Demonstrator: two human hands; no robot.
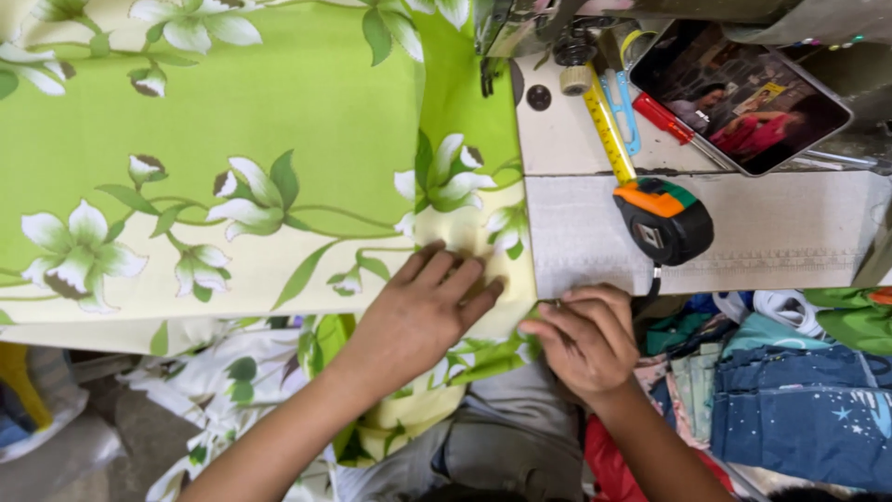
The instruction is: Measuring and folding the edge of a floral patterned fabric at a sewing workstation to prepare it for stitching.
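- Green and cream cloth [232, 167] with white flowers covers most of the sewing table [790, 232] and hangs down over its near edge.
- Blue, green and white folded cloths [799, 390] sit in a pile low on the right.
- 1 phone [739, 93] lies at the far right of the table, its screen lit.
- 1 black and orange tape measure [664, 218] rests on the table, its yellow tape pulled out toward the sewing machine [506, 28].
- Left hand [423, 311] lies flat and open, pressing the cloth at the table edge.
- Right hand [585, 339] is curled, pinching the cloth's edge just beside the left hand.
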